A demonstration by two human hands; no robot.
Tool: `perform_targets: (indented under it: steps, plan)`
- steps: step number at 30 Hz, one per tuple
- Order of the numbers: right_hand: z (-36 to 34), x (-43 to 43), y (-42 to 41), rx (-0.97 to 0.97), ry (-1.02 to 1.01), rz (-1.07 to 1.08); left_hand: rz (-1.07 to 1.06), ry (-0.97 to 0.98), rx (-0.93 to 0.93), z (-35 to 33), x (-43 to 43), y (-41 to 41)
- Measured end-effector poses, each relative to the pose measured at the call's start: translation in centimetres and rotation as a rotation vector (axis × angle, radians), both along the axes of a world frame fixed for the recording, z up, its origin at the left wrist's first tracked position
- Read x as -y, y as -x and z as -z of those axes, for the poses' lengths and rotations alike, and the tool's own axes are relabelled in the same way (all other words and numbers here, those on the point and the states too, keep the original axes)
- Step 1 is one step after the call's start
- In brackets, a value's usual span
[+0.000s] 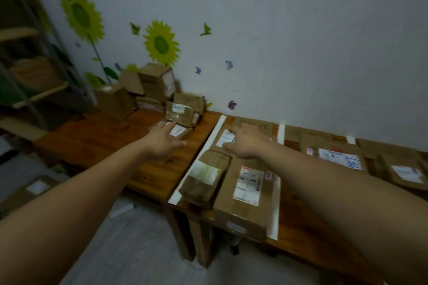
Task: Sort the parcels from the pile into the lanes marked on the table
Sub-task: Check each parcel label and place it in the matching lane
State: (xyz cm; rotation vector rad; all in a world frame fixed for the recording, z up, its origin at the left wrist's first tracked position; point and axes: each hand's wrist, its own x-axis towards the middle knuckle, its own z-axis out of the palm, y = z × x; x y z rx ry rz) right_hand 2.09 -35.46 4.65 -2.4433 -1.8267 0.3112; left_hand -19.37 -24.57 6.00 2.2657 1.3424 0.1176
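Observation:
A pile of brown cardboard parcels [148,90] stands against the wall at the back left of the wooden table [97,141]. My left hand [163,140] is stretched out with straight fingers over a small flat parcel with a white label [179,132] at the pile's front edge; it holds nothing. My right hand [245,143] hovers with relaxed fingers over a flat labelled parcel [225,137] in the first lane. White tape strips [203,152] mark the lanes. In that lane lie a small box [206,176] and a large box [250,194].
More labelled parcels [335,152] lie in the lanes to the right, one [405,173] at the far right. A metal shelf rack [30,58] stands at the left. Boxes [30,190] sit on the floor below the table's left side.

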Motion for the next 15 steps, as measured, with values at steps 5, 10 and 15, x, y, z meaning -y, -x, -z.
perform_targets:
  steps: [5, 10, 15]
  plan:
    - [0.7, -8.7, 2.9, 0.009, 0.01, -0.051, -0.079, 0.036, -0.015, 1.0, -6.6, 4.1]
    - [3.0, -18.8, 3.5, -0.106, -0.005, -0.081, -0.141, 0.064, -0.04, 2.2, -14.7, 5.2]
    - [6.6, -29.0, 3.2, -0.205, 0.052, -0.039, -0.158, 0.095, -0.123, 3.3, -23.6, 5.6]
